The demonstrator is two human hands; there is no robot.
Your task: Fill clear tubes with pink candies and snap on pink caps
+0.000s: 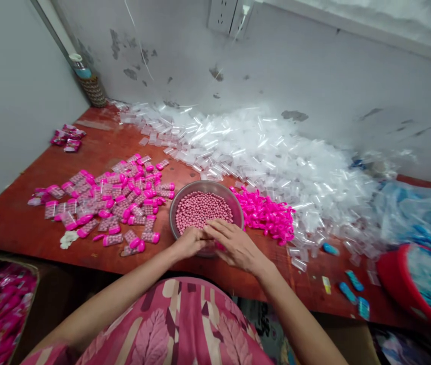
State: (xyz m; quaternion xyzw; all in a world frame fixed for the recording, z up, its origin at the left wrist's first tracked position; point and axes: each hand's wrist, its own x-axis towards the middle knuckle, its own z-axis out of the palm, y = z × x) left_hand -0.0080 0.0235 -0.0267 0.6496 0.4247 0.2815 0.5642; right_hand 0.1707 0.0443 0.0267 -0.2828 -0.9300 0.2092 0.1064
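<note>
A metal bowl holds many small pink balls. Over its near edge my left hand has its fingers closed, and what they hold is hidden. Touching it, my right hand reaches over the bowl's near right side, fingers together, with a bit of bright pink showing beneath. Left of the bowl lie many small clear containers with pink caps, filled with pink balls. A heap of bright pink caps sits right of the bowl.
Clear empty containers are piled along the wall. At the right are a red tub and blue containers. Pink packets and a bottle stand back left. A box of pink items is at lower left.
</note>
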